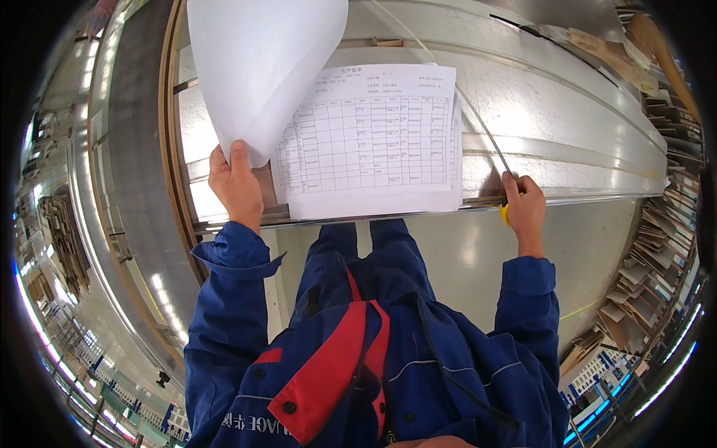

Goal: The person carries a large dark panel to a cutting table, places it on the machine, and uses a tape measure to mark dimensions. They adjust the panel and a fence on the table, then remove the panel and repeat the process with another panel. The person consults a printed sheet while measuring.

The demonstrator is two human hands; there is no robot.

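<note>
My left hand (pixel 237 183) pinches the lower corner of a white sheet of paper (pixel 269 67), which is lifted and curled up to the left. Beneath it lies a stack of printed sheets (pixel 373 142) showing a table of rows and columns. My right hand (pixel 525 205) is closed around a tape measure (pixel 505 216); only a bit of its yellow case shows. From that hand the thin blade (pixel 484 127) runs up and left past the papers, partly hidden by them, toward the far side of the metal panels.
The papers rest on long silvery metal panels (pixel 567 142) at the bench's front edge. A dark beam (pixel 138 149) with brown edging runs along the left. Stacked flat pieces (pixel 650 276) stand at the right, and more pieces (pixel 63 239) at the far left.
</note>
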